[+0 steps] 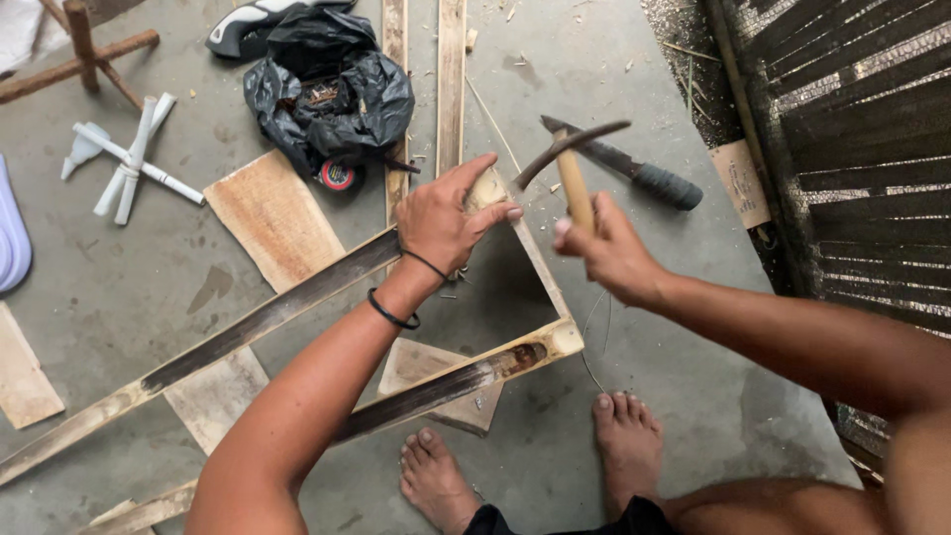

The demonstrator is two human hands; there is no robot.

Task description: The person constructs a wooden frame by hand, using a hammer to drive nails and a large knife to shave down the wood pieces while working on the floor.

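Wooden-handled hammer with curved dark metal head (573,159) is raised above the top corner of the rough wooden slat frame (540,260), head pointing left over the joint. Right hand (609,248) is wrapped tight round the lower handle, fist closed. Left hand (443,220) lies flat on the frame's top corner, fingers spread, thumb along the short slat, pinning the joint; can't tell whether it pinches a nail. Two black bands (394,315) sit on that wrist.

The frame lies on the grey concrete floor (693,327): long dark-stained slat (228,337) running toward the lower left edge, second slat (466,376) crossing near the bare feet (436,481). Thin plywood offcuts (274,216) lie under and beside the slats.

Just beyond the hammer: a knife with black ribbed handle (649,178). Further up: crumpled black plastic bag (327,94) with a red-and-black tape roll (338,176) touching its lower edge. Upper left: white plastic tubes (134,159). Right edge: dark woven panel (852,139).
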